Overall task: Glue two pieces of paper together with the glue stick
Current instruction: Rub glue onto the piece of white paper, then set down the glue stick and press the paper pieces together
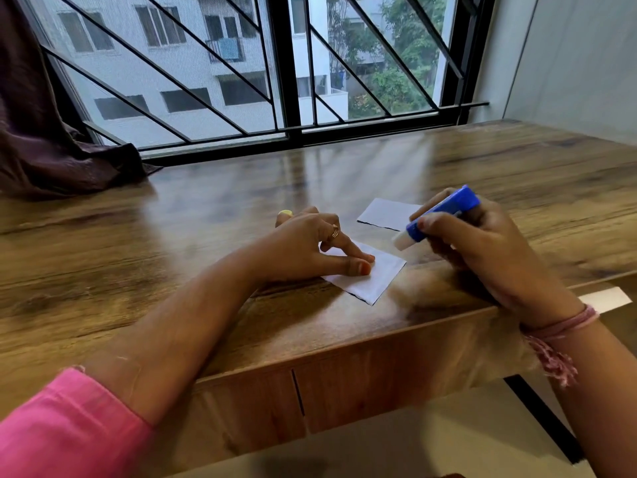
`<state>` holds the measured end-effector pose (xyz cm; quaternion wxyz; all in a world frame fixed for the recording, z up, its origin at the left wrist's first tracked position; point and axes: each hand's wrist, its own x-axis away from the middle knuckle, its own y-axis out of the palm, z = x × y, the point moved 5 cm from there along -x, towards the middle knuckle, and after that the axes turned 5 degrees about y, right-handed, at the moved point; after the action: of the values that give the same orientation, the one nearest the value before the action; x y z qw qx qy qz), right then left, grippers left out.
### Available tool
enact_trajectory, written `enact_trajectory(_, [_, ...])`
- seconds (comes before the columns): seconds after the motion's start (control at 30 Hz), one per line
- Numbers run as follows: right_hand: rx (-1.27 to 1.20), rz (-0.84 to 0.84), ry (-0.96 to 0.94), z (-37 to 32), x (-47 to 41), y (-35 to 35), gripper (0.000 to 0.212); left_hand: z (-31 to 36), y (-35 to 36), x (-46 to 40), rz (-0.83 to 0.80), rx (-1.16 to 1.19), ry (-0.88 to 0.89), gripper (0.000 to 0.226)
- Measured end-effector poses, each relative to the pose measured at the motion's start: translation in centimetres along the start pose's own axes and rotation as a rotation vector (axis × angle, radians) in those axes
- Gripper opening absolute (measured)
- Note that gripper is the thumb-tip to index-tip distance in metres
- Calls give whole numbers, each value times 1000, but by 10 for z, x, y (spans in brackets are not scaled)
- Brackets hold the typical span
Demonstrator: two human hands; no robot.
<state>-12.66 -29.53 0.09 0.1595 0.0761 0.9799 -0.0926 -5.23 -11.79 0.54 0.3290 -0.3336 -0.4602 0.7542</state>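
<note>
Glossy wood table, seemingly matt paper

L hand flat, R hand clenched.

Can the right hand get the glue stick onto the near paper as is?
Probably yes. The right hand holds the uncapped blue glue stick just beside the near white paper piece; the left hand pins only its left part.

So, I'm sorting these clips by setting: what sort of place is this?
Probably a room in an upper-floor flat: a wooden table stands against a barred window that faces apartment blocks, and a dark curtain hangs at the side.
</note>
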Motion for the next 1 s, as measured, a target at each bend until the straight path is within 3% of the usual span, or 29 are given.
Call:
enact_trajectory(0.07, [-105, 29, 60, 3, -1, -3, 9, 0, 0, 0, 3, 2, 5, 23])
enact_trajectory(0.27, [-104, -46, 97, 3, -3, -3, 10, 1, -2, 1, 5, -3, 48, 17])
enact_trajectory(0.53, [-129, -74, 149, 2, -2, 4, 29, -6, -4, 2, 64, 115, 88, 26])
enact_trajectory(0.73, [-133, -108, 182, 3, -1, 5, 45, -18, -31, 8, 394, 290, 78, 28])
enact_trajectory(0.87, [-42, -165, 179, 7, -3, 8, 45, -43, -47, 16, 611, 453, -39, 15])
enact_trajectory(1.0, [14, -195, 187, 5, -10, 8, 42, -68, -52, 21, 796, 529, -234, 22])
